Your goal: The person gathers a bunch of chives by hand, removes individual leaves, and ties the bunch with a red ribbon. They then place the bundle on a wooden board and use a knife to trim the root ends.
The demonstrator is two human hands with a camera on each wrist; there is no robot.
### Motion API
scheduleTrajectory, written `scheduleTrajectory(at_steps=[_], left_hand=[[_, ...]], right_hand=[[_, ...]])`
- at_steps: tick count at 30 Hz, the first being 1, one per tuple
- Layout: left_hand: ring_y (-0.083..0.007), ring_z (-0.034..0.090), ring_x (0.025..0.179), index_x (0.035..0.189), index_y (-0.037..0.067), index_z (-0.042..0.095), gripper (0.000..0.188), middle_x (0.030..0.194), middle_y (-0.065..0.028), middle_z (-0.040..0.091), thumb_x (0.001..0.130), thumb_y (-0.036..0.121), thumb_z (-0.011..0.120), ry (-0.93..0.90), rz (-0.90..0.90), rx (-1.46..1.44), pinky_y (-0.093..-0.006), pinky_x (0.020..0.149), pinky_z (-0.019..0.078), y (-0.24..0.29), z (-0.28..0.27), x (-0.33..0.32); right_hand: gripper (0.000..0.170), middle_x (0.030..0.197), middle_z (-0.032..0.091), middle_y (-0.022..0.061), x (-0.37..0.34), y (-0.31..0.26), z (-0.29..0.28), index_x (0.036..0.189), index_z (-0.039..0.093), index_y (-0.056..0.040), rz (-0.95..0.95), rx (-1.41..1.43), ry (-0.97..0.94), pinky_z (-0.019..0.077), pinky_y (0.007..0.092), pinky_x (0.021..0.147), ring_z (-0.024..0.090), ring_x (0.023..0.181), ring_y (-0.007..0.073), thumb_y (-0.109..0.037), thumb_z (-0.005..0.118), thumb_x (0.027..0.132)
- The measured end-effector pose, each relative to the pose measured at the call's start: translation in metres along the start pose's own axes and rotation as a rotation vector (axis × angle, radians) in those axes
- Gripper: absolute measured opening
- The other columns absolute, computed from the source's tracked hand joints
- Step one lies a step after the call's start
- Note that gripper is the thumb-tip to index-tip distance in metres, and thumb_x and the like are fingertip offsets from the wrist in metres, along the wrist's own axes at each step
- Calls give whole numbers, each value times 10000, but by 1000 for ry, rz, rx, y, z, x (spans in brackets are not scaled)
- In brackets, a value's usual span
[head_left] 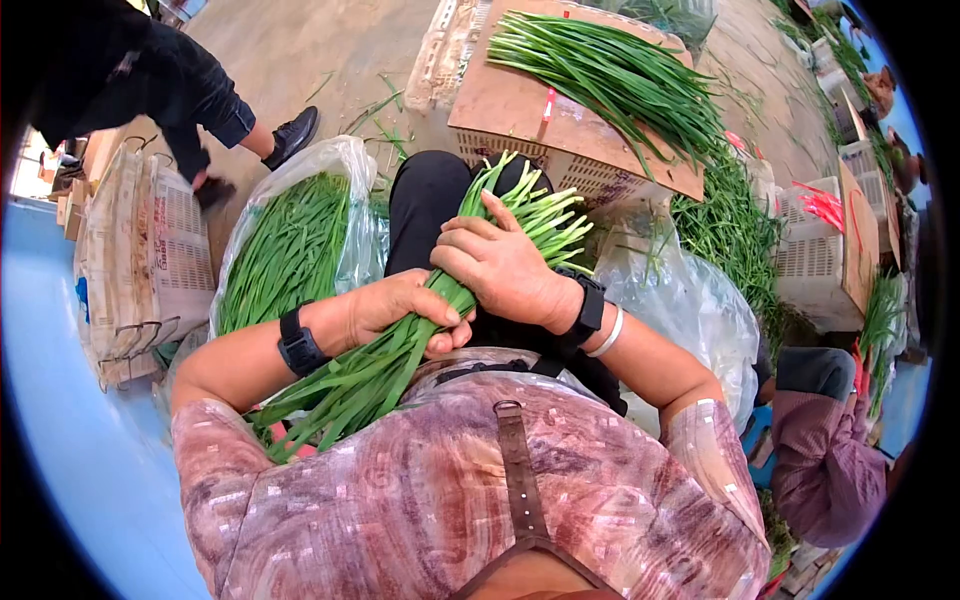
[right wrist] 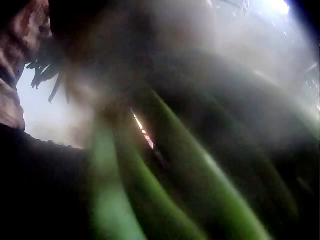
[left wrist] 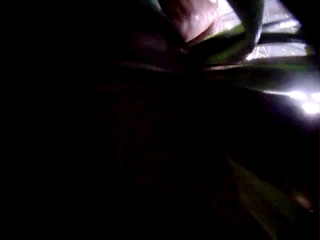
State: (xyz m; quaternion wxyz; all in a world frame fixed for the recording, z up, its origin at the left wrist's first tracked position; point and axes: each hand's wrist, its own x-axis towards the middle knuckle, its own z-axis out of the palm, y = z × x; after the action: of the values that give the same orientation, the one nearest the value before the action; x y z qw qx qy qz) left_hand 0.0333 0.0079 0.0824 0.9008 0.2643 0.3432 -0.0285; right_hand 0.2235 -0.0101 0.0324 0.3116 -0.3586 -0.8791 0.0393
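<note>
bunch of greens (head_left: 385,365), one: lay slantwise in our two hands, above our lap (head_left: 425,205), leaves running down toward our left side, pale stem ends (head_left: 565,225) pointing forward and to the right.

left hand (head_left: 388,305), ours: gripped the leaves, thumb on top; we wore a black strap (head_left: 298,343) at that wrist.

right hand (head_left: 505,268), ours: wrapped its fingers over the same bunch, nearer the stem ends; we wore a second strap (head_left: 590,308) and a white bracelet (head_left: 609,333) there. our wrist views were dark or blurred, leaves mostly.

clear bag (head_left: 352,160), one: stood by our left knee, filled with cut leaves (head_left: 290,245).

second clear bag (head_left: 705,320), one: lay to our right.

pile of greens (head_left: 600,80), one: rested on a cardboard sheet (head_left: 490,105) in front of us.

stacked crates (head_left: 185,240): stood at our far left.

person in dark trousers (head_left: 190,80), one: we saw beyond those crates.
</note>
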Motion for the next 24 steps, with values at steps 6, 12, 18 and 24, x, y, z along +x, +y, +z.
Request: scheduleTrajectory(at_steps=[6, 12, 18, 24], left_hand=[[-308, 626, 925, 1263, -75, 435, 708, 1049, -249, 596, 906, 536, 449, -295, 207, 81, -342, 738, 531, 63, 11, -9], [-294, 436, 1262, 1422, 31, 291, 827, 1351, -227, 433, 848, 570, 543, -105, 741, 525, -414, 994, 416, 170, -42, -22], [-208, 404, 1276, 1416, 8, 292, 882, 1346, -127, 458, 773, 450, 703, -200, 869, 764, -315, 1044, 340, 173, -14, 86], [-402, 468, 1209, 1376, -21, 331, 997, 1314, -275, 450, 675, 557, 742, -690, 452, 79, -504, 1019, 390, 86, -4, 154]], right_hand=[[304, 867, 614, 92, 28, 48, -54, 902, 593, -91, 78, 206, 180, 421, 440, 909, 601, 866, 272, -128, 719, 629], [115, 828, 655, 54, 36, 111, -168, 905, 623, -10, 466, 672, 400, 525, 287, 709, 619, 771, 135, -3, 640, 791], [190, 926, 585, 54, 32, 143, -167, 990, 550, -61, 401, 1594, 516, 471, 392, 922, 562, 1004, 231, -74, 617, 813], [202, 895, 631, 94, 23, 172, -105, 997, 564, -19, 453, 1826, 604, 537, 452, 829, 618, 920, 279, -69, 622, 810]])
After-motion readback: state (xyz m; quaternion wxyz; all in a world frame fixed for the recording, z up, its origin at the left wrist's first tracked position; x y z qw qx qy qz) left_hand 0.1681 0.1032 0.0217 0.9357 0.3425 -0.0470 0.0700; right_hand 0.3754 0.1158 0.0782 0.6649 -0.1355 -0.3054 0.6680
